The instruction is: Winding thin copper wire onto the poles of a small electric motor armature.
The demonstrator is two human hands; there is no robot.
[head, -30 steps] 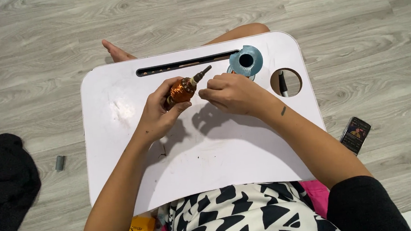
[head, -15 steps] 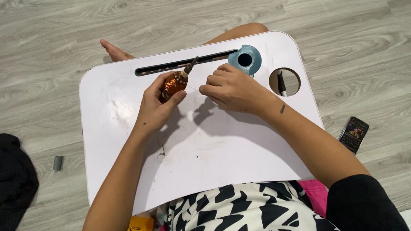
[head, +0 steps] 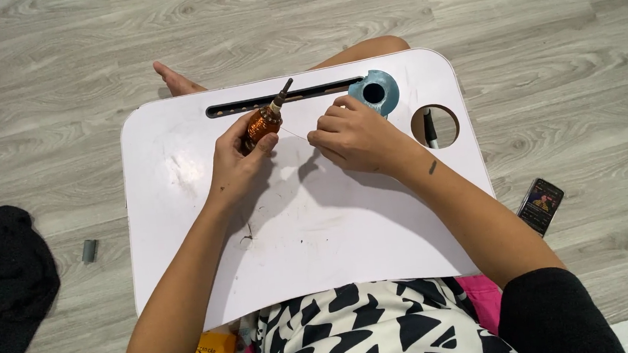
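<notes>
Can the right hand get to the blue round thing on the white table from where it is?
Probably yes. The right hand sits right beside the blue round thing, its knuckles almost against it, with nothing between them. But its fingers seem to pinch a thin wire running to the copper coil in the left hand.

The copper-wound armature [head: 263, 121] in the left hand [head: 238, 164] now points its dark shaft up and away toward the slot [head: 248, 104] in the worktop [head: 182, 209], steeper than a second ago, when it lay tipped toward the right hand [head: 356, 136]. The two hands sit a little farther apart, and a thin wire [head: 294, 132] shows stretched between armature and right fingers [head: 322, 135].
</notes>
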